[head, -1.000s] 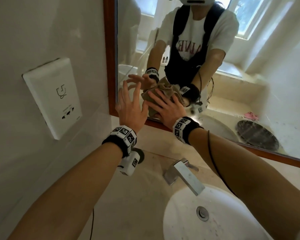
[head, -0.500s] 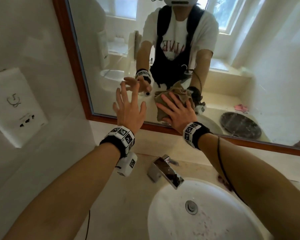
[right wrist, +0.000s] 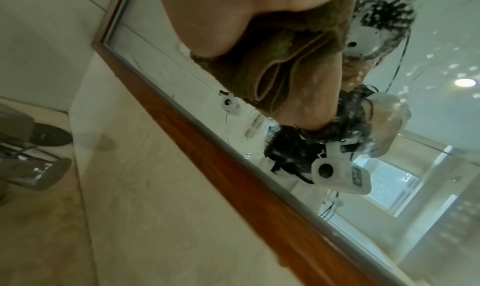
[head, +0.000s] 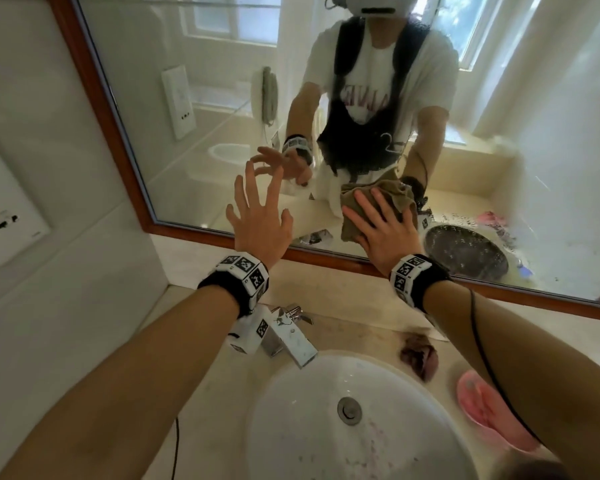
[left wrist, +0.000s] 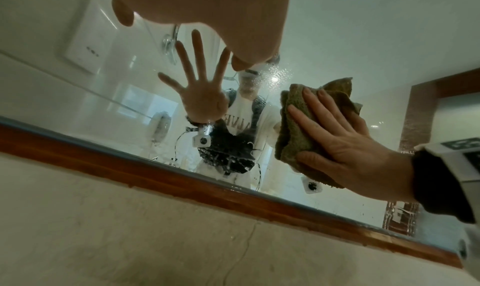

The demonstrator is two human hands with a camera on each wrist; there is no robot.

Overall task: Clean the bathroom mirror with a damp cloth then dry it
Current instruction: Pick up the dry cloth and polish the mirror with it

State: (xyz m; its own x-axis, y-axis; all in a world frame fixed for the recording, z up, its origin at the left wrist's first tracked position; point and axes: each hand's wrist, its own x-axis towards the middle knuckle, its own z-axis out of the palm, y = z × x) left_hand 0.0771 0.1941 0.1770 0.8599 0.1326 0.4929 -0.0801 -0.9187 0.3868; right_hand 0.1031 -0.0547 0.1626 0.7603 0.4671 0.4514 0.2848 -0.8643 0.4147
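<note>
The wood-framed mirror (head: 205, 98) hangs over the basin counter. My right hand (head: 381, 233) presses a folded olive-brown cloth (head: 352, 220) flat on the glass, just above the bottom frame rail (head: 326, 259). Its fingers lie straight over the cloth (left wrist: 293, 130), as the left wrist view of the right hand (left wrist: 345, 142) shows. The right wrist view has the cloth (right wrist: 280, 64) bunched under the palm of the right hand (right wrist: 213, 19). My left hand (head: 260, 209) is held up beside it with fingers spread and holds nothing. Whether it touches the glass is unclear.
Below the hands are a chrome tap (head: 291, 337) and a white basin (head: 291, 427). A dark crumpled cloth (head: 420, 355) and a pink item (head: 489, 410) lie on the counter at right. A socket panel (head: 4, 209) sits on the left wall. Water drops (head: 482, 233) spot the mirror's lower right.
My right hand has slid the cloth to the right along the lower part of the mirror, and my view has swung right with it. My left hand stays open and spread.
</note>
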